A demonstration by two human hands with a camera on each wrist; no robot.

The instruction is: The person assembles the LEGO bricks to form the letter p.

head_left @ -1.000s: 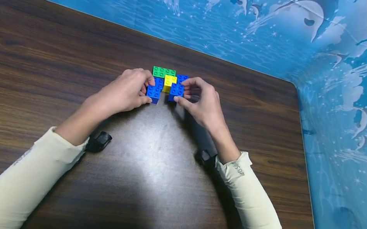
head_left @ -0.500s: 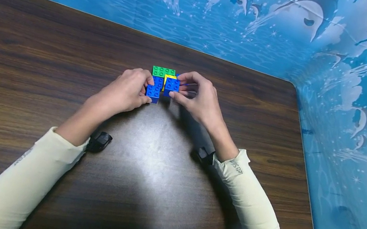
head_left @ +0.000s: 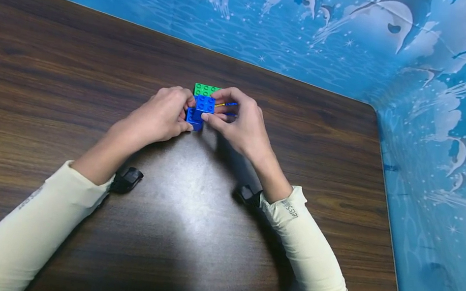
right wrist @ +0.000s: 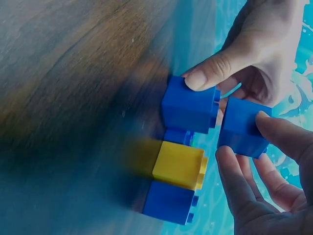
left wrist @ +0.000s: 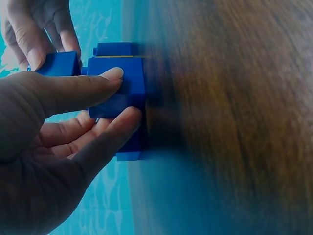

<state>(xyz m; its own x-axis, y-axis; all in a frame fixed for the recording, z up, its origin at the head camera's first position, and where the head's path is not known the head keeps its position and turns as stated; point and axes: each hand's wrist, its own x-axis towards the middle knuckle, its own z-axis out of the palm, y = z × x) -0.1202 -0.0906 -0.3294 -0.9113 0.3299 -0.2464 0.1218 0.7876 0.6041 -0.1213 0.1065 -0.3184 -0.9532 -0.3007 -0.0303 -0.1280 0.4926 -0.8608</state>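
Head view first, from left to right: the left hand [head_left: 158,115], mid-frame, grips a lower blue brick [right wrist: 188,107] standing on the dark desk [head_left: 69,68]. Above it in the frame lies a green brick [head_left: 206,90], its long axis running left to right. Next comes an upper blue brick [head_left: 205,104], overlapping the lower one and raised over it; whether they touch, I can't tell. A yellow brick [right wrist: 178,164] and a far blue brick [right wrist: 168,201] are nearly hidden by the right hand [head_left: 241,122], which pinches the upper blue brick between thumb and fingers.

I'd call this stacking, at the lining-up stage. It seems to want a small shift left, edges squared, then a straight press down while the other hand steadies the base. The upper blue brick's studs face up, two by two; that top looks square, with no plain long axis. Right wrist view shows the lower brick's studs pointing right, towards it.
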